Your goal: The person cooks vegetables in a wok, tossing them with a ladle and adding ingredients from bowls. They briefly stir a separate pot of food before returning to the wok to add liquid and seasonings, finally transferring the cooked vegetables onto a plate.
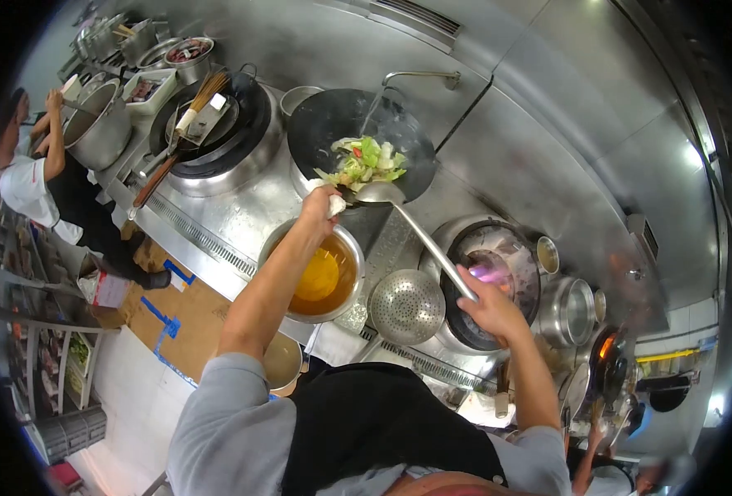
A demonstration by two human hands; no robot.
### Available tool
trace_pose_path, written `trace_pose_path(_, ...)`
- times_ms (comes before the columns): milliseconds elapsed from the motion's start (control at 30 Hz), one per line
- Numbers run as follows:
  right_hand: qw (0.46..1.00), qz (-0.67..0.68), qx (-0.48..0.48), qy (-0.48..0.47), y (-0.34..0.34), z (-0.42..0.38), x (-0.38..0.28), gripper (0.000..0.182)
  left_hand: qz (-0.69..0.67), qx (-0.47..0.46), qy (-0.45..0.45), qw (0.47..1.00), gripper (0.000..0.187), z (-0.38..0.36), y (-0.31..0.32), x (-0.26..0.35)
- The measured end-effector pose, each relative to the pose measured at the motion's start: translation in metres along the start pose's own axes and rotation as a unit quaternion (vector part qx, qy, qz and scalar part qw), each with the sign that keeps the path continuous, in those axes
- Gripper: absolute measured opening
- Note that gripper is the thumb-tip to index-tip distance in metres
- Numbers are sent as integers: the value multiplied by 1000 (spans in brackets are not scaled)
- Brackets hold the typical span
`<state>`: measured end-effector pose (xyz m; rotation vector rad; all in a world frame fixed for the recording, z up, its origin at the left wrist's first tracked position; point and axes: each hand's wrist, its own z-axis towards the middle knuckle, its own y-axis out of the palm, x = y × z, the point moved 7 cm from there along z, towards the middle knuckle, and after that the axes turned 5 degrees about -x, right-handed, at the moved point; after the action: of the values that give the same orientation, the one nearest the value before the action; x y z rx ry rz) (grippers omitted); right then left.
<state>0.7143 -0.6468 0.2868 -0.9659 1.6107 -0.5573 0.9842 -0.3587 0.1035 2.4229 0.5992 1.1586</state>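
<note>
My left hand (323,207) is closed around a folded white cloth (337,204) at the near edge of a black wok (316,132). Chopped leafy vegetables (369,162), green and pale with a bit of red, lie in the wok. My right hand (491,304) grips the handle end of a long metal ladle (432,248). The ladle's bowl sits at the wok's near rim, beside the vegetables. From a wall spout (419,75), water runs down into the wok.
Below my left forearm stands a metal bowl (357,264) of amber oil. A perforated strainer (407,306) lies to its right, near a burner (490,264) with a flame. Further left, a bamboo brush (205,95) rests in another wok. A person (52,178) works at a large pot (101,124).
</note>
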Motion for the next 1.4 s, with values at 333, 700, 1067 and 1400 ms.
trace_pose_path(333,920,364,117,86,38,194,24,76,-37,-76,-15,996,5,-7,22,-9)
trace_pose_path(700,924,376,23,63,58,194,-6,72,-31,-69,-23,997,7,0,13,-8)
trace_pose_path(1067,937,345,13,57,71,155,-37,75,-28,-52,-25,998,7,0,8,-4)
trace_pose_path(1400,903,398,131,92,55,189,16,78,-41,-48,-14,998,5,-16,17,-3)
